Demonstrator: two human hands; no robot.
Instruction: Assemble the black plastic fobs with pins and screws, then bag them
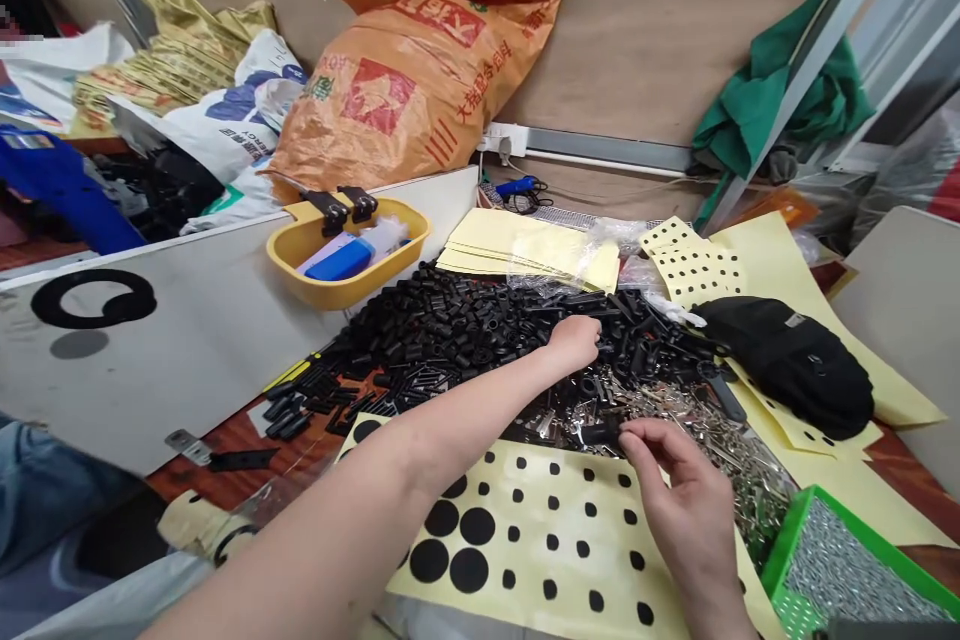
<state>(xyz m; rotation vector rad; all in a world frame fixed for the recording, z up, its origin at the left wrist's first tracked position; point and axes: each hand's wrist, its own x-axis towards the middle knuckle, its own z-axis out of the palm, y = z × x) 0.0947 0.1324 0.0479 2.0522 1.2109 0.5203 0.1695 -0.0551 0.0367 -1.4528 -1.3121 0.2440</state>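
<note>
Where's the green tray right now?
In the head view, the green tray is in the bottom right corner, to the right of the right hand and just beside the pile of metal pieces.

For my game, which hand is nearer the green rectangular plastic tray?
Right: the right hand is just left of the tray; the left hand is farther up-left.

Small black tubular parts [465,320], jumbled in a heap
</note>
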